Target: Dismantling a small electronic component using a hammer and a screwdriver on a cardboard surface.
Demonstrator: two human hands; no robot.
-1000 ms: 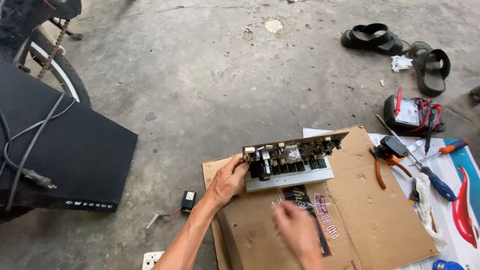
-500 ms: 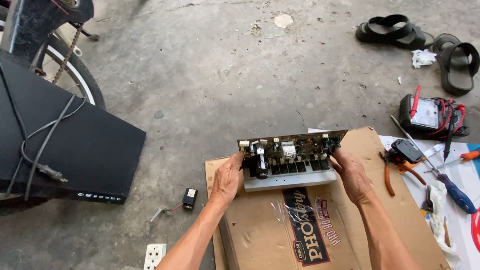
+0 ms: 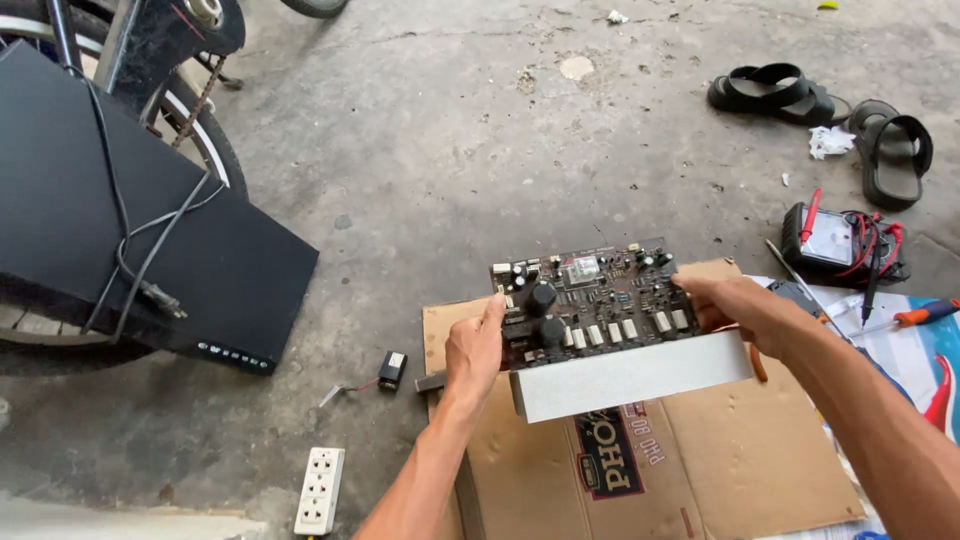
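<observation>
Circuit board (image 3: pixel 590 300) (dark, capacitor-studded) on grey metal block, tilted.

Place: home repair spot, like a small fix-it workshop on the ground.
Floor: rough grey concrete floor (image 3: pixel 480 130), stained and cracked.
Work mat: flat cardboard sheet (image 3: pixel 740 470) laid on the floor.
Tools: test meter (image 3: pixel 840 240) with red and black wires, screwdriver (image 3: pixel 915 316) with orange handle.
Parts: green circuit board (image 3: pixel 590 300), white power strip (image 3: pixel 320 490).
Other: bike wheel (image 3: pixel 215 150), black sandals (image 3: pixel 770 90), big black box (image 3: pixel 130 230).
</observation>
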